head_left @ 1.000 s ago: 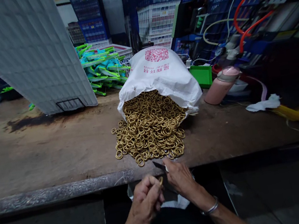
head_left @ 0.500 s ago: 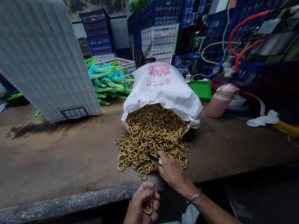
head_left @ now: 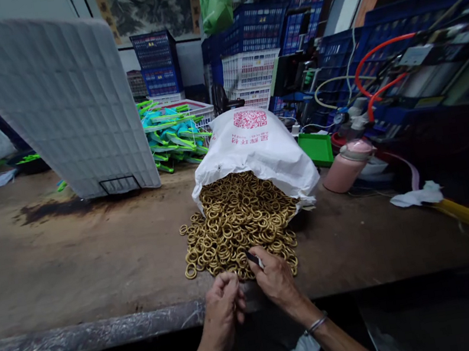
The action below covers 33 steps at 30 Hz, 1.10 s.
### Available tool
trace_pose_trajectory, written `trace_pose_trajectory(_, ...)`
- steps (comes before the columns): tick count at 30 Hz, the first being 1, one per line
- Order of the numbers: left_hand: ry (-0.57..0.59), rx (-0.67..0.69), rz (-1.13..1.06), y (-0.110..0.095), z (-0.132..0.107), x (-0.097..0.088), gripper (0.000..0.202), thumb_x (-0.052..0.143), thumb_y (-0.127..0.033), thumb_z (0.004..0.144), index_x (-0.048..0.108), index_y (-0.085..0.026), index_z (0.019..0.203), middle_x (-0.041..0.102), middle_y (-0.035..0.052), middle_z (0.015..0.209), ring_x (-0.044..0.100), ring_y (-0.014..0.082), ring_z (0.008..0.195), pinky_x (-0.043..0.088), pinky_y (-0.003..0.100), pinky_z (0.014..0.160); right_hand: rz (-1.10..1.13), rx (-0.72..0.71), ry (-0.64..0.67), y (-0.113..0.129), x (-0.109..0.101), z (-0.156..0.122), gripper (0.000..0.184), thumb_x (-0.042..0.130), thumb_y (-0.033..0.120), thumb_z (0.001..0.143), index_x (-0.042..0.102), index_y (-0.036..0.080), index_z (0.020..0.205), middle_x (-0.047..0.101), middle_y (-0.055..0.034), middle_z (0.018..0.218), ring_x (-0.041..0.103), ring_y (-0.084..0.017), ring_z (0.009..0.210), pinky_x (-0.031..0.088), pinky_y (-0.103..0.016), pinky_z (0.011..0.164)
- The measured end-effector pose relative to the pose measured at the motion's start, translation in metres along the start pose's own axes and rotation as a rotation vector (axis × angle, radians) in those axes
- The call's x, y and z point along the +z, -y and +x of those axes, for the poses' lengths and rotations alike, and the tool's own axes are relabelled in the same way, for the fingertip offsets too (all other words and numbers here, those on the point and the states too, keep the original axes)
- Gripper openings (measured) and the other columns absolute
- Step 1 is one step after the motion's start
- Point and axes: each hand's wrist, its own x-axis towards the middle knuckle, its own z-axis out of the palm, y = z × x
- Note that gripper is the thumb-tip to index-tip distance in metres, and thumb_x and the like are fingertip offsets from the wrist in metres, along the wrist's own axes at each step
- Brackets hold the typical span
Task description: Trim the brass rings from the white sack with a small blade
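A heap of brass-coloured rings (head_left: 226, 231) spills from the mouth of a white sack (head_left: 252, 148) onto the table. My right hand (head_left: 276, 279) is at the heap's front edge, closed on a small tool with a thin dark blade (head_left: 254, 258) and a pale part by the fingers. Just left of it, my left hand (head_left: 224, 306) is closed over the table's front edge, fingertips pinched together close to the nearest rings. What lies in that pinch is hidden by the fingers.
A white padded panel (head_left: 87, 104) stands on the left. Behind it lie green and blue plastic pieces (head_left: 173, 132). A pink bottle (head_left: 347, 165), a green tray (head_left: 315, 149) and a machine with red hoses (head_left: 360, 67) are on the right. Stacked crates (head_left: 250, 68) stand behind.
My left hand has risen toward the heap and turned; the ring seen hanging in its fingers no longer shows. My right hand has drawn slightly back with the tool. The view has tilted up a little.
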Motion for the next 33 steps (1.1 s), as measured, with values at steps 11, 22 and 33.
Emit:
trace_pose_trajectory(11, -0.001, 0.117, 0.251, -0.012, 0.013, 0.018, 0.028, 0.058, -0.043, 0.07, 0.051, -0.016, 0.063, 0.04, -0.0074, 0.048, 0.033, 0.0052, 0.041, 0.028, 0.017, 0.042, 0.464, -0.01, 0.072, 0.004, -0.007, -0.013, 0.019, 0.041, 0.03, 0.081, 0.054, 0.018, 0.074, 0.053, 0.0018, 0.063, 0.047, -0.01, 0.058, 0.037, -0.019, 0.057)
trace_pose_trajectory(22, 0.188, 0.041, 0.338, -0.013, -0.001, 0.015, 0.035, 0.05, -0.048, 0.075, 0.05, -0.016, 0.061, 0.036, -0.0073, 0.044, 0.028, 0.0051, 0.037, 0.021, 0.018, 0.037, 0.734, 0.136, 0.206, 0.007, -0.012, -0.018, 0.03, 0.046, 0.044, 0.078, 0.049, 0.017, 0.066, 0.044, 0.0044, 0.057, 0.04, -0.009, 0.054, 0.035, -0.02, 0.053)
trace_pose_trajectory(33, 0.235, -0.01, 0.138, -0.004, -0.004, 0.012, 0.03, 0.053, -0.045, 0.075, 0.046, -0.017, 0.07, 0.041, -0.0061, 0.054, 0.028, 0.0032, 0.04, 0.018, 0.017, 0.039, 0.264, -0.034, 0.183, -0.009, -0.01, -0.029, 0.015, 0.038, 0.019, 0.077, 0.053, 0.018, 0.074, 0.054, 0.0002, 0.063, 0.048, -0.012, 0.058, 0.032, -0.022, 0.056)
